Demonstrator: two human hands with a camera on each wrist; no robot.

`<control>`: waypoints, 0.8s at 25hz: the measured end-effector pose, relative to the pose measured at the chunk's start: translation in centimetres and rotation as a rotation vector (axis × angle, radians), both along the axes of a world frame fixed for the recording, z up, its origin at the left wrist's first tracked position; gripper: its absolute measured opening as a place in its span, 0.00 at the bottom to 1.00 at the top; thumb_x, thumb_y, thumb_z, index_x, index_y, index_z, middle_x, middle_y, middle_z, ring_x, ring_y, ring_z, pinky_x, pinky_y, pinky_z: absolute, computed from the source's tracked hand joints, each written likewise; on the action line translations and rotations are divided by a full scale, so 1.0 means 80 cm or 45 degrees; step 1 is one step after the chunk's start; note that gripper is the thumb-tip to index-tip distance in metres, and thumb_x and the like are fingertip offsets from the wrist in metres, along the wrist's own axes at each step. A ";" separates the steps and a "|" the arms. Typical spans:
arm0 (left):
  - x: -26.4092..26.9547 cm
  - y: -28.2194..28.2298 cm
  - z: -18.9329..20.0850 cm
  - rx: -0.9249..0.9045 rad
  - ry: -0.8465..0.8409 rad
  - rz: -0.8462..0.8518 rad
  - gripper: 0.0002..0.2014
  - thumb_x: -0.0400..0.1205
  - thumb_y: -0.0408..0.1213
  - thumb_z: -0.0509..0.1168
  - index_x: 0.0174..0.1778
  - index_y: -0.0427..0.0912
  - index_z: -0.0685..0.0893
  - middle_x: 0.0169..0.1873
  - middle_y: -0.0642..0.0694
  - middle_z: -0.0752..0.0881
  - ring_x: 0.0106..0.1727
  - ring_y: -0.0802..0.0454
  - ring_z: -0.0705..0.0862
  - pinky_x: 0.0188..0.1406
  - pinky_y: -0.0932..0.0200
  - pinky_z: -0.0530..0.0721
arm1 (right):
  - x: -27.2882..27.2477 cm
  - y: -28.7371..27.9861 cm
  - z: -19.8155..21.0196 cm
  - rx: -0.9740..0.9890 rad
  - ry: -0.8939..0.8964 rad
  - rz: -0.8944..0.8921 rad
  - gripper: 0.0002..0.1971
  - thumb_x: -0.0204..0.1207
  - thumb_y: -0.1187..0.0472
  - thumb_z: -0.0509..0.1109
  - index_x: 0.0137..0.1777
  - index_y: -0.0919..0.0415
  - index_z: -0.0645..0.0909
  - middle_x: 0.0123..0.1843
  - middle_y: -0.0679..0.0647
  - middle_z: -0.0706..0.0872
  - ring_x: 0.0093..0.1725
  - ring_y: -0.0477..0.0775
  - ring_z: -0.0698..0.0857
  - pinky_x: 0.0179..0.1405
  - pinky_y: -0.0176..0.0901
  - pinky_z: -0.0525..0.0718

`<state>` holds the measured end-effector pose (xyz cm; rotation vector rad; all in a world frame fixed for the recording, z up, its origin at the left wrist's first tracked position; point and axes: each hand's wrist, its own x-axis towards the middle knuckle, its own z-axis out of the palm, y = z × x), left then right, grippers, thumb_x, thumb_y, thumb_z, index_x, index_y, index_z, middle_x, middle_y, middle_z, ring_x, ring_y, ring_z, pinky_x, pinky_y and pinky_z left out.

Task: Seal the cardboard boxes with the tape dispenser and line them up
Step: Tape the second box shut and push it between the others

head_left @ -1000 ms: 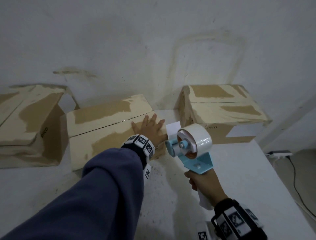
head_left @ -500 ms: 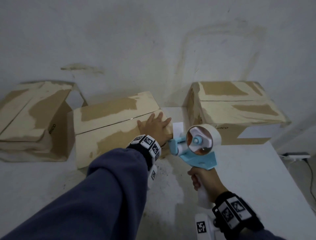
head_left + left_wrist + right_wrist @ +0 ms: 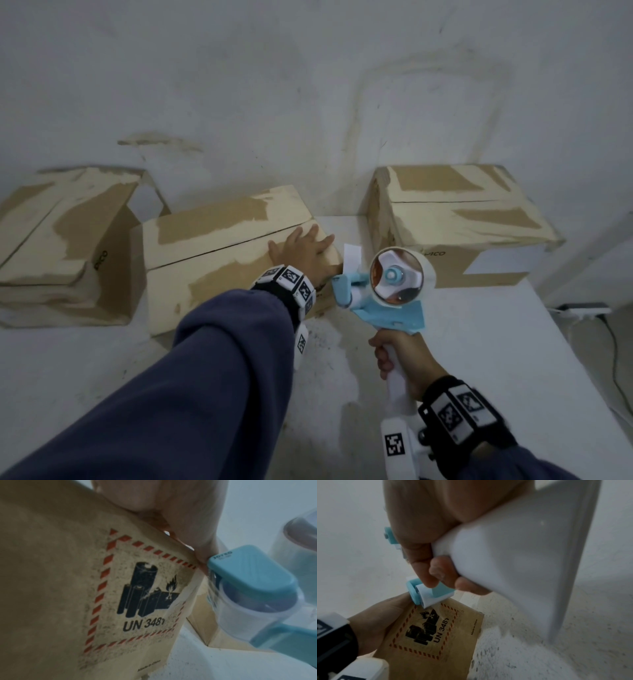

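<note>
Three cardboard boxes stand on the white table [image 3: 513,342]. My left hand [image 3: 303,251] lies flat with straight fingers on the right end of the middle box [image 3: 212,253], whose flaps are down along an untaped seam. My right hand [image 3: 402,359] grips the white handle of the blue tape dispenser [image 3: 387,291]. The dispenser's front end sits at the middle box's right top corner, with a loose white tape end [image 3: 352,255] sticking up. In the right wrist view my fingers [image 3: 436,574] curl round the handle [image 3: 522,561], above the box's UN 3481 label [image 3: 428,631].
A closed box [image 3: 455,219] stands at the right rear against the wall. At the left, a box [image 3: 58,240] has one flap raised. A power strip [image 3: 582,310] and cable lie off the table's right edge.
My right hand has brought the dispenser forward and left, up to the middle box's right corner. My left hand has stayed flat on the box top.
</note>
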<state>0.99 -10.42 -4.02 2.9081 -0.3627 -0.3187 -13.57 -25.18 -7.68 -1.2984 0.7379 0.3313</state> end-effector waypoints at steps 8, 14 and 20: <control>0.001 0.000 -0.001 -0.008 0.019 -0.017 0.36 0.73 0.68 0.60 0.78 0.67 0.60 0.83 0.58 0.52 0.84 0.49 0.49 0.75 0.25 0.48 | -0.003 -0.011 0.011 -0.004 0.067 -0.014 0.09 0.67 0.74 0.62 0.32 0.61 0.70 0.17 0.53 0.67 0.14 0.49 0.62 0.16 0.33 0.62; 0.001 0.000 0.000 -0.013 0.024 -0.001 0.36 0.72 0.68 0.61 0.77 0.68 0.61 0.83 0.58 0.53 0.84 0.48 0.50 0.75 0.25 0.48 | 0.003 -0.013 0.017 -0.149 0.059 -0.008 0.10 0.67 0.75 0.63 0.33 0.61 0.68 0.16 0.54 0.66 0.13 0.49 0.60 0.16 0.31 0.60; 0.000 -0.002 0.005 -0.007 0.031 0.009 0.35 0.73 0.65 0.62 0.77 0.68 0.61 0.83 0.58 0.54 0.83 0.48 0.51 0.75 0.24 0.49 | 0.010 -0.011 0.018 -0.220 0.008 -0.033 0.12 0.65 0.77 0.62 0.32 0.60 0.66 0.16 0.54 0.64 0.12 0.49 0.59 0.16 0.30 0.58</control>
